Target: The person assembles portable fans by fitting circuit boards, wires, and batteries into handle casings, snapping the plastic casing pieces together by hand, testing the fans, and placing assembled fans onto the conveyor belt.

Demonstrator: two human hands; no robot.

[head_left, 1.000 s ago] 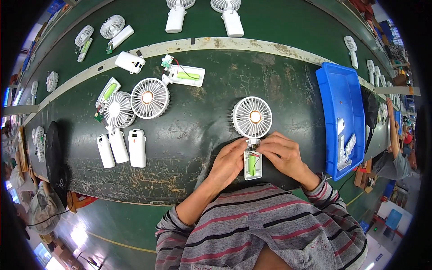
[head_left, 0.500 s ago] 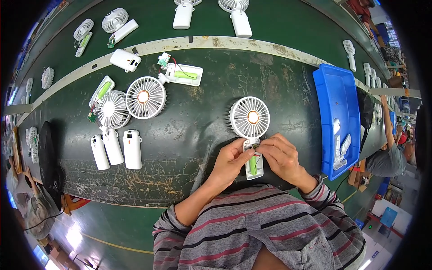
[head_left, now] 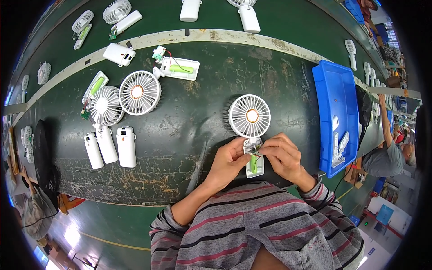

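Note:
A white handheld fan (head_left: 249,116) lies in front of me, its round grille away from me and its opened handle toward me. Inside the handle shell a green battery (head_left: 254,164) shows, with a small circuit board (head_left: 253,146) above it near the neck. My left hand (head_left: 228,163) grips the handle's left side, thumb across the shell by the board. On the other side my right hand (head_left: 283,155) pinches at the board's edge with thumb and forefinger. Whatever sits between those fingertips is too small to make out.
At left on the dark worktable lie more opened fans (head_left: 140,92) and several white handle covers (head_left: 126,146). A blue tray (head_left: 335,135) holding clear and white parts stands at right. Beyond the pale rail (head_left: 252,41), more fans rest on a green surface.
My right fingertips have shifted slightly at the circuit board, and more of it shows. The left hand keeps its hold on the handle. The whole view has shifted a little.

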